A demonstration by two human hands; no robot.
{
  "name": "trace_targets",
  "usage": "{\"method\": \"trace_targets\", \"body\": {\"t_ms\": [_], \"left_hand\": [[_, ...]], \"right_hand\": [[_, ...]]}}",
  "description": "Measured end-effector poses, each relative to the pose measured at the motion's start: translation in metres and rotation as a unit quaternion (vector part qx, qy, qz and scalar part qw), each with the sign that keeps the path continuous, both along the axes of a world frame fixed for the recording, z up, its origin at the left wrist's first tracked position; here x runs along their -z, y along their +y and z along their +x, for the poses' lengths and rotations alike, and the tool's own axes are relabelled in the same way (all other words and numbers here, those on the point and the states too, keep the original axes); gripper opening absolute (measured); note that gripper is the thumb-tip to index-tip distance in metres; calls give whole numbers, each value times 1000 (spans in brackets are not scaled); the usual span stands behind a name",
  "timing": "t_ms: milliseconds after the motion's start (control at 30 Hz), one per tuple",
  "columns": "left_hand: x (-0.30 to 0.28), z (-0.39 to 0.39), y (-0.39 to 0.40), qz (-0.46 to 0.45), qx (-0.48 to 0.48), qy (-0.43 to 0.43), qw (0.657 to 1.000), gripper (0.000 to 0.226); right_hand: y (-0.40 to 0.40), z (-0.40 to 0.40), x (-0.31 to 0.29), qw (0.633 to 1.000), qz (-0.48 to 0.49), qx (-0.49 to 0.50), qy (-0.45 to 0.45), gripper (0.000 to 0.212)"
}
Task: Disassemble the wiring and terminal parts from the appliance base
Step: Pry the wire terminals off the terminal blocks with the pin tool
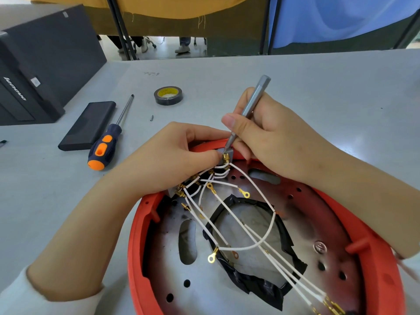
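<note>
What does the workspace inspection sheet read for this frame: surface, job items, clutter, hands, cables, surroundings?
Surface: grey table.
Job's things: red appliance base near edge; small grey terminal block at its far rim.
Clutter: orange-handled screwdriver, tape roll, black flat case, black computer box.
Hands: left hand pinches the block; right hand holds a thin grey tool, tip at a connector.
Cables: white wires with gold terminals, several ends loose.
Surroundings: yellow and blue cloth, feet beyond the table.

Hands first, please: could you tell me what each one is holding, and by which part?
Right hand grips the slim grey tool mid-shaft, tip at the brass terminals. Left hand pinches the small grey terminal part by its side.
</note>
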State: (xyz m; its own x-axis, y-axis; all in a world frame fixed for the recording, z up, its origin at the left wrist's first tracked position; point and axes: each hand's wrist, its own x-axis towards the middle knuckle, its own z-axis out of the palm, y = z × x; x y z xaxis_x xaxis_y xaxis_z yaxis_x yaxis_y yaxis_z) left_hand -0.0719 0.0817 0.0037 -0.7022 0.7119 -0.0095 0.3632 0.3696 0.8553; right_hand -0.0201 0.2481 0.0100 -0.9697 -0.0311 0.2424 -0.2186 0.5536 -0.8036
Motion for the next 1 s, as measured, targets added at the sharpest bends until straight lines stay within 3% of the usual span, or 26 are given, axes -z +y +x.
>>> {"method": "trace_targets", "body": {"t_ms": [300, 533, 1000], "left_hand": [[-1, 1, 0, 4, 4, -10, 1000, 25], [0, 0, 0, 4, 0, 0, 1000, 28], [0, 1, 1, -2, -5, 20, 1000, 19]], "right_hand": [[-1, -13, -6, 997, 47, 25, -49, 22], [1, 6, 2, 999, 38, -17, 32, 21], [-2, 13, 0, 991, 111, -21, 73, 17]]}}
